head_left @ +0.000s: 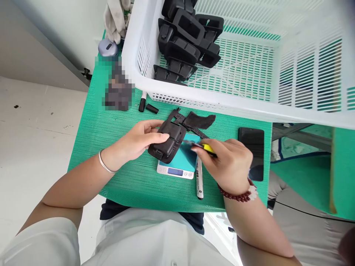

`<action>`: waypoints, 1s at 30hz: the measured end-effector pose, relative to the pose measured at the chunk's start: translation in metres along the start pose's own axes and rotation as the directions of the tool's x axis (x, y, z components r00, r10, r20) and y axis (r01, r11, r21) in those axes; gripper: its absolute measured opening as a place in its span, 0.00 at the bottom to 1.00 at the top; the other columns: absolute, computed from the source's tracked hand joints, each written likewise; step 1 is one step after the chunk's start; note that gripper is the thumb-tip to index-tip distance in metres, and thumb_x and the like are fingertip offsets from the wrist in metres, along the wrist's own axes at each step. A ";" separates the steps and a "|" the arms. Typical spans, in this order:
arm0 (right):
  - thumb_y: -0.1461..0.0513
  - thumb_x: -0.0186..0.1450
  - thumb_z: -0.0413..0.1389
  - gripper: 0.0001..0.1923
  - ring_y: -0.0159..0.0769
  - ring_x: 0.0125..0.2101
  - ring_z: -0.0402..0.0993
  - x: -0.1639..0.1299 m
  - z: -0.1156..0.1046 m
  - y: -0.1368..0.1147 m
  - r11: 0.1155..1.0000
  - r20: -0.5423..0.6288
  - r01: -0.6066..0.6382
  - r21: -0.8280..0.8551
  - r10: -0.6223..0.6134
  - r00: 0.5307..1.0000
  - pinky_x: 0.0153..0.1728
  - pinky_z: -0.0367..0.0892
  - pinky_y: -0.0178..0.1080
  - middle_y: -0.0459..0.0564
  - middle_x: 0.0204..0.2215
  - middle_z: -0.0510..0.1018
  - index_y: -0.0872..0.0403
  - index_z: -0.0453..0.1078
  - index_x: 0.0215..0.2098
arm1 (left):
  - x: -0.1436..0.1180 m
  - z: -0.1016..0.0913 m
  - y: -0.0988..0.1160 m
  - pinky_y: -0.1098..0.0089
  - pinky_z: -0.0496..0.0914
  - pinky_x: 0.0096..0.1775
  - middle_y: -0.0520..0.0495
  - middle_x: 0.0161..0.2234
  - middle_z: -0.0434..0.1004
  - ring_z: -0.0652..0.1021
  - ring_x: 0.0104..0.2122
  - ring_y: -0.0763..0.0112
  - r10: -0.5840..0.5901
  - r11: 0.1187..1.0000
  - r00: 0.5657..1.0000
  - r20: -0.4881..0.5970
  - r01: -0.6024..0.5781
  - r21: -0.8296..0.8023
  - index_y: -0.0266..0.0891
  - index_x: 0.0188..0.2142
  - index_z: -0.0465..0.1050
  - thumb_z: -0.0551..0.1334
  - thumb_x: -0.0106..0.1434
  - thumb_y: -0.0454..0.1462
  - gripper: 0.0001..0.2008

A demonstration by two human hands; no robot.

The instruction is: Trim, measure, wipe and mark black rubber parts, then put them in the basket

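My left hand [138, 138] grips a black plastic part [168, 142] and holds it just above a small digital scale [180, 164] with a teal top. My right hand [229, 164] is closed on a small tool with a yellow handle [208, 148], and its metal tip points at the right side of the part. A piece of black fabric [198, 120] and a dark caliper-like ruler [184, 122] lie just behind the part on the green table mat [116, 125].
A big white slatted crate [249, 74] stands at the back, with several black plastic parts [188, 40] piled in its left corner. A black phone [252, 147] lies right of my hand, a silver pen [199, 181] beside the scale, and a marker [142, 101] and cap near the crate.
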State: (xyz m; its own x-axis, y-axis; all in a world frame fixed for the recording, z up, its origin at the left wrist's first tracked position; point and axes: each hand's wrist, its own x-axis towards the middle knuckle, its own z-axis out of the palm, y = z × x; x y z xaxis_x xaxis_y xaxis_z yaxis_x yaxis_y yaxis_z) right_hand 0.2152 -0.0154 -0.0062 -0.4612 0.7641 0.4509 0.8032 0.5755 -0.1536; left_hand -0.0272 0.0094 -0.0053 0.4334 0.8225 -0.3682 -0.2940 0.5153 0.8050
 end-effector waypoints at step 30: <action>0.54 0.68 0.57 0.14 0.28 0.20 0.68 -0.001 -0.001 0.005 0.989 0.017 0.096 0.112 -0.099 0.995 0.27 0.57 0.35 0.44 0.19 0.77 0.54 0.72 0.29 | 0.000 -0.001 -0.002 0.75 0.70 0.30 0.47 0.29 0.81 0.79 0.28 0.71 -0.028 0.999 0.999 -0.033 0.027 -0.019 0.35 0.41 0.79 0.75 0.46 0.42 0.22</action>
State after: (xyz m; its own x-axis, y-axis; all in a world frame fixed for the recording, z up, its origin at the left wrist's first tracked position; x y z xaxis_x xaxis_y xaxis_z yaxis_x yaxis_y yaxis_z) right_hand 0.2194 -0.0136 -0.0067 -0.5448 0.7083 0.4488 0.7078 0.6755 -0.2068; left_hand -0.0270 0.0087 -0.0077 0.4134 0.8153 -0.4055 -0.2985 0.5421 0.7855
